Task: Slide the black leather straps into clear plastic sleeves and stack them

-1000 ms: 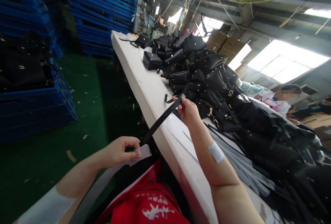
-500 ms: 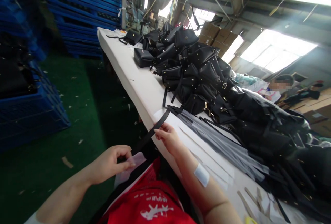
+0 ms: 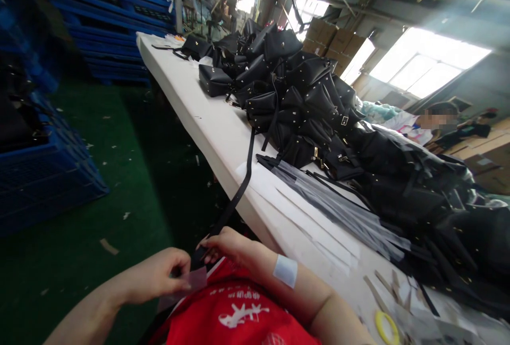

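My left hand [image 3: 171, 270] is closed, thumb against fingers, on a clear plastic sleeve [image 3: 197, 278] just over my red apron [image 3: 243, 297]. Close beside it, my right hand [image 3: 223, 245] pinches a black strap [image 3: 240, 191]. From my fingers the strap runs up over the table edge and lies on the white table [image 3: 183, 98] toward the bags. Whether the strap's near end sits inside the sleeve is hidden by my hands. Right of the strap, several black straps in clear sleeves [image 3: 334, 201] lie in a bundle.
A big heap of black bags [image 3: 295, 90] covers the table's far side. Scissors [image 3: 385, 326] with a yellow handle lie at the lower right. Blue pallets [image 3: 107, 20] and a blue crate [image 3: 59, 159] stand to the left. A co-worker [image 3: 418, 124] is beyond the bags.
My right hand has drawn back from the table edge toward my left hand. More of the strap now stretches across the table edge. My left hand has shifted slightly down and left.
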Action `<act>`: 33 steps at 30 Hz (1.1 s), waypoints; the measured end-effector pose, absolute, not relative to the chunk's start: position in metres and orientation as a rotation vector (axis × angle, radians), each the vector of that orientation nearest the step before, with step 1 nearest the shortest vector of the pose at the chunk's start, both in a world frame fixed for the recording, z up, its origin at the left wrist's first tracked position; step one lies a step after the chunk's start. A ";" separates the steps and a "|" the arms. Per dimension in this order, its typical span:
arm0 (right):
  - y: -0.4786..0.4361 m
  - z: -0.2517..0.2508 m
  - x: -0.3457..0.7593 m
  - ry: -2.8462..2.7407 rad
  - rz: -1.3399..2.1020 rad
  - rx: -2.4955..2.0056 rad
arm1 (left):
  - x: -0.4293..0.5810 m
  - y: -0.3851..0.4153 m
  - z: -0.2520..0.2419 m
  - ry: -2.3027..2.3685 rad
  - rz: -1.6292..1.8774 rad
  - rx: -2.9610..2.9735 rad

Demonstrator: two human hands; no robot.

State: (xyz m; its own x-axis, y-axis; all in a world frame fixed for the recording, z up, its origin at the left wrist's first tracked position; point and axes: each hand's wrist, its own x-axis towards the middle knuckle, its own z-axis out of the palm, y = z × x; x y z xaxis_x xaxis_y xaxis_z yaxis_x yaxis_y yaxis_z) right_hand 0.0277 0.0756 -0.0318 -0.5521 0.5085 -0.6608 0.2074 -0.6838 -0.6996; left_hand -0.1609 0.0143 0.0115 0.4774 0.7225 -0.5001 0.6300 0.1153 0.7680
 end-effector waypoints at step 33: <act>0.081 0.049 0.060 -1.291 1.414 -0.957 | -0.195 0.020 0.018 1.317 0.748 1.250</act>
State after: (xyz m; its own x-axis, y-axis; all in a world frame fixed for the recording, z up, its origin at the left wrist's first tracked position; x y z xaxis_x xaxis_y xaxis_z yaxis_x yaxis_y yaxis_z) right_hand 0.0595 0.0807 0.0493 -0.2316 0.9713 0.0537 -0.1414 0.0210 -0.9897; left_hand -0.1950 0.0197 0.0178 0.1769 0.9423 -0.2843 0.2383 0.2393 0.9412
